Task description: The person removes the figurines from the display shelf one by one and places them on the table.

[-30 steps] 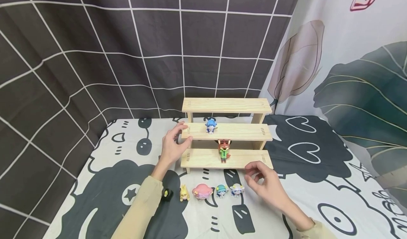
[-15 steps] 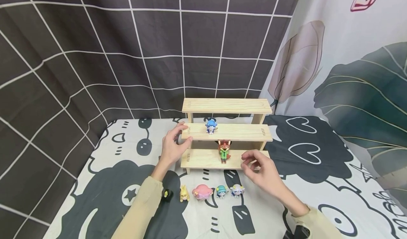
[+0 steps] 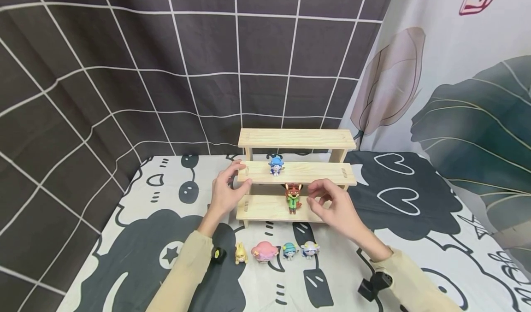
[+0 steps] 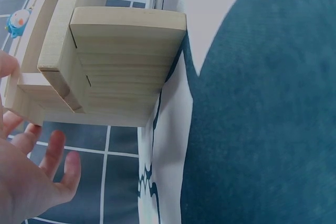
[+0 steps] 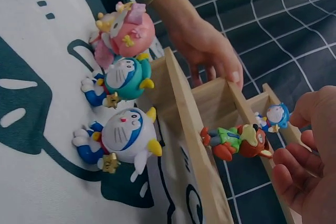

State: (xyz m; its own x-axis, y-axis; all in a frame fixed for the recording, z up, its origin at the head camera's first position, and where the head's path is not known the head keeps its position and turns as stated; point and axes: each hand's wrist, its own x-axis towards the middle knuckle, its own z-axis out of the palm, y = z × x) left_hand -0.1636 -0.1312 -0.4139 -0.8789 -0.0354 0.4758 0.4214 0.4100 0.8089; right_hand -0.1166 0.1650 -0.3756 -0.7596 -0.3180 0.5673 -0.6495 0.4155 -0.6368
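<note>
A: How far along is it?
B: Left hand (image 3: pixel 226 190) steadies the wooden rack (image 3: pixel 296 139) at its nine o'clock end, fingers round the middle shelf. The blue figure (image 3: pixel 275 165) and the fox figure (image 3: pixel 293 197) already stand on it.
A: And the rest?
B: Right hand (image 3: pixel 332 206), fingers loosely curled and empty, hovers at the fox's three o'clock. Five figures (image 3: pixel 264 251) wait at six o'clock.
</note>
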